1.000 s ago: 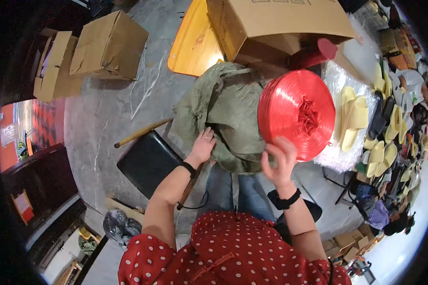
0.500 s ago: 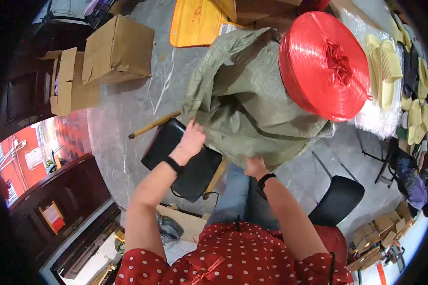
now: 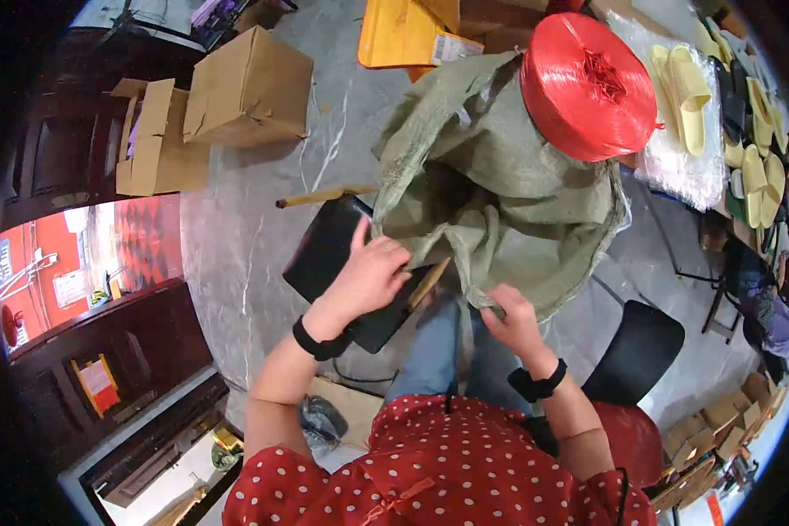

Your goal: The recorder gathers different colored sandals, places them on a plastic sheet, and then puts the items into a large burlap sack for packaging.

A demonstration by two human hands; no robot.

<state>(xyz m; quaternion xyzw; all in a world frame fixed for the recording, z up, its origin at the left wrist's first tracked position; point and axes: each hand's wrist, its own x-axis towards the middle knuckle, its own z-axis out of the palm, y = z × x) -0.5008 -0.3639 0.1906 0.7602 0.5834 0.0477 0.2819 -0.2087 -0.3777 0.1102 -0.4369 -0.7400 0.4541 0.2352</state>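
A large grey-green woven sack (image 3: 543,193) stands in front of me, its mouth gaping toward me and its near rim bunched in folds. My left hand (image 3: 373,273) is closed on the left part of that rim, one finger sticking out. My right hand (image 3: 513,320) pinches the rim farther right, just above my knees. Against the sack's far right side rests a big roll of shiny red plastic twine (image 3: 592,88). The inside of the sack is dark, and its contents are hidden.
A black-seated stool (image 3: 324,245) with wooden legs is beside my left hand. Another black chair (image 3: 636,351) is at right. Cardboard boxes (image 3: 250,88) sit far left; a yellow wooden piece (image 3: 403,35) is beyond the sack. Pale yellow slippers (image 3: 679,96) lie far right.
The near rim has been drawn into folds and the mouth gapes wider. My right hand has shifted right, and my left hand has turned and come slightly nearer. The view has shifted.
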